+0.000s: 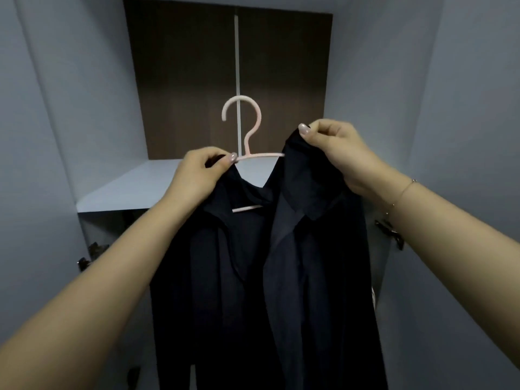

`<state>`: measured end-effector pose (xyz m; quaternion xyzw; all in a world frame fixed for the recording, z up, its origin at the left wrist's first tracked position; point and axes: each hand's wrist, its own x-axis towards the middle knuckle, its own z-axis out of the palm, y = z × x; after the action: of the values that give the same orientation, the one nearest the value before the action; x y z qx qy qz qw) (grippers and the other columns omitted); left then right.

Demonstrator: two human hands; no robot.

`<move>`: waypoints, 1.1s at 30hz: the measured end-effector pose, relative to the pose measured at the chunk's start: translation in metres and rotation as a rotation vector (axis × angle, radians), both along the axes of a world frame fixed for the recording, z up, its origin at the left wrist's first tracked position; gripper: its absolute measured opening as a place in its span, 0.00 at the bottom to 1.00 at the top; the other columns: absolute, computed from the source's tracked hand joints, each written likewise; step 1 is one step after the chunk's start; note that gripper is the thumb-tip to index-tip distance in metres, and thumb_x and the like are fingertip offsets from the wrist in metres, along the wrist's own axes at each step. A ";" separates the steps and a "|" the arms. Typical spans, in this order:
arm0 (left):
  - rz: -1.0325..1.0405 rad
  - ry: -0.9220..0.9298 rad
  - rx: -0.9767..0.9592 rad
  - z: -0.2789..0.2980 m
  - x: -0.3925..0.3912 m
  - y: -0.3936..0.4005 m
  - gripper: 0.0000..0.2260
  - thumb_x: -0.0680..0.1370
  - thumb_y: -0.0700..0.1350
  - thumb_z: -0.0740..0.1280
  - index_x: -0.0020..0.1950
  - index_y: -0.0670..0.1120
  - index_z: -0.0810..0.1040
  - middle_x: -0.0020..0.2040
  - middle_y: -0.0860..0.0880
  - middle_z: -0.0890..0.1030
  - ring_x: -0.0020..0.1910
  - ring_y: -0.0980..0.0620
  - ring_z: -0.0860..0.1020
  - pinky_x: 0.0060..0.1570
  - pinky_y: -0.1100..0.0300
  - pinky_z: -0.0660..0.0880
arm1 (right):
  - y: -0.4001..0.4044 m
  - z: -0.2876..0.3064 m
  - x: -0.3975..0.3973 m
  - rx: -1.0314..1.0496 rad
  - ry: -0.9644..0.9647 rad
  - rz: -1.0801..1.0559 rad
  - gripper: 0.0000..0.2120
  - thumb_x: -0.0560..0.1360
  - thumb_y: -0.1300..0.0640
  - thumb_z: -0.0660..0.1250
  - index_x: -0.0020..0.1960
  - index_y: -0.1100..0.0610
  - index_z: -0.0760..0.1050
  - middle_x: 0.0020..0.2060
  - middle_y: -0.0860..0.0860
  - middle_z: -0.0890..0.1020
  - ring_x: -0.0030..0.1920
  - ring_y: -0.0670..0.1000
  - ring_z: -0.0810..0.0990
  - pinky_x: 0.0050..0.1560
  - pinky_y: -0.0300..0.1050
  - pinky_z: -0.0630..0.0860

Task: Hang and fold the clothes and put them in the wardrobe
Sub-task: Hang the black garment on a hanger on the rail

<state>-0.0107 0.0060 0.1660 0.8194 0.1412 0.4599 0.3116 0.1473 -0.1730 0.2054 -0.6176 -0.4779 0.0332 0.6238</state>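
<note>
A dark navy shirt [270, 277] hangs in front of me, partly draped over a pale pink hanger [247, 128] whose hook points up. My left hand [197, 175] pinches the shirt's left shoulder together with the hanger's left arm. Higher up on the right, my right hand [334, 150] pinches the collar edge and holds it above the hanger's right arm. The hanger's lower bar shows through the neck opening. The shirt's lower part runs out of view at the bottom.
An open wardrobe faces me, with a grey shelf [129, 190] at chest height and a dark brown back panel [183, 80]. Grey doors stand open on the left [42, 164] and right [464, 164], with metal hinges [389, 229] on their inner edges.
</note>
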 end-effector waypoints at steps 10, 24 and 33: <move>0.189 -0.040 0.182 0.075 0.068 0.056 0.07 0.78 0.52 0.68 0.48 0.51 0.84 0.41 0.57 0.81 0.45 0.56 0.79 0.42 0.62 0.71 | 0.093 0.031 0.043 -0.022 -0.631 -0.072 0.04 0.80 0.57 0.64 0.49 0.58 0.75 0.75 0.48 0.64 0.75 0.43 0.60 0.69 0.38 0.60; 0.318 -0.037 0.121 0.116 0.218 0.173 0.09 0.77 0.56 0.68 0.44 0.53 0.83 0.40 0.55 0.82 0.46 0.52 0.80 0.48 0.53 0.75 | 0.228 0.050 0.245 0.070 -1.008 -0.436 0.30 0.69 0.75 0.63 0.68 0.57 0.70 0.59 0.54 0.79 0.58 0.57 0.76 0.57 0.51 0.74; 0.445 0.345 0.095 0.079 0.299 0.267 0.16 0.79 0.58 0.64 0.52 0.47 0.83 0.50 0.46 0.83 0.53 0.44 0.80 0.53 0.52 0.76 | 0.322 0.017 0.319 -0.291 -0.942 -0.274 0.19 0.73 0.73 0.58 0.61 0.61 0.71 0.54 0.59 0.75 0.56 0.59 0.74 0.54 0.49 0.69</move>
<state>0.2883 0.2729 0.2453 0.8482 0.3469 0.3768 0.1353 0.4663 0.1490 0.2220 -0.7032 -0.6121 -0.2646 0.2468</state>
